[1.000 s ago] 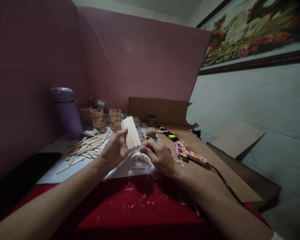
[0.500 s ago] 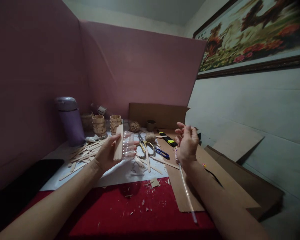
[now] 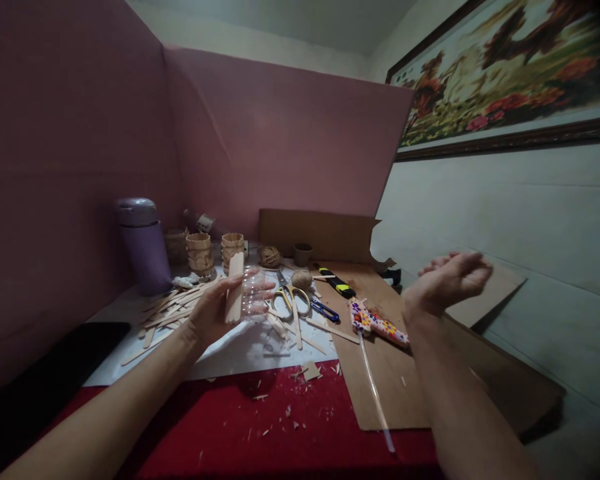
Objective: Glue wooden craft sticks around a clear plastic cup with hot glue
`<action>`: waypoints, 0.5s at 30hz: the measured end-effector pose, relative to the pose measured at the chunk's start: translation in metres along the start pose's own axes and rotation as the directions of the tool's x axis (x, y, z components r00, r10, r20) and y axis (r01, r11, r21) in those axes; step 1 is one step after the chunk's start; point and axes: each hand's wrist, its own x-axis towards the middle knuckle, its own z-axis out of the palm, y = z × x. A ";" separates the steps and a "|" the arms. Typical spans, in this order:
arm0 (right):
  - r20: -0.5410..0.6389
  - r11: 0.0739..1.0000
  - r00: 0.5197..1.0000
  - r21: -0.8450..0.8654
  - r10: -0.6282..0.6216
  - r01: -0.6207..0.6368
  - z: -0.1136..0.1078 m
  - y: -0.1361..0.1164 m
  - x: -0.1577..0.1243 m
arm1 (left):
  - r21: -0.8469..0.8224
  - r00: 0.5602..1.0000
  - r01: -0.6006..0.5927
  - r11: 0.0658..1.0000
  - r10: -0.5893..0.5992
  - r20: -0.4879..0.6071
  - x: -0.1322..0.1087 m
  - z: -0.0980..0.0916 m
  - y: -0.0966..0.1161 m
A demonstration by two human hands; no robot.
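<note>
My left hand is closed around a clear ridged plastic cup, its fingers showing through the wall. Flat wooden craft sticks stand side by side along the cup's near side. My right hand is raised at the right, above the cardboard, with its fingers curled in. Whatever it may hold is hidden. Left of that wrist lies a flower-patterned glue gun, with a long clear glue stick reaching toward the table's front edge.
Loose craft sticks lie in a heap at left, near a purple bottle. Scissors, a blue cutter, a twine ball and a black-yellow knife lie mid-table. Stick-covered cups stand behind; cardboard covers the right.
My right hand has moved right, away from above the glue gun, which now shows more fully. Its fingers are more curled. My left hand stays nearly in place with the cup.
</note>
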 end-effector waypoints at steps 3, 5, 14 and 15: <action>-0.130 0.994 0.991 -0.107 -0.040 0.026 -0.004 0.003 0.023 | 0.046 1.000 -0.022 0.999 0.021 0.015 -0.001 0.000 0.002; -0.065 0.983 0.997 -0.183 -0.043 0.031 -0.005 0.006 0.019 | 0.079 0.999 -0.028 0.996 0.025 0.038 -0.001 0.001 0.001; 0.947 0.966 0.217 -0.253 0.236 0.054 0.003 -0.032 -0.121 | 0.133 0.990 0.008 0.991 -0.026 0.135 -0.006 0.016 -0.013; 0.958 0.968 0.188 -0.237 0.218 0.084 0.004 -0.037 -0.129 | 0.150 0.991 0.000 0.989 -0.021 0.135 -0.007 0.017 -0.014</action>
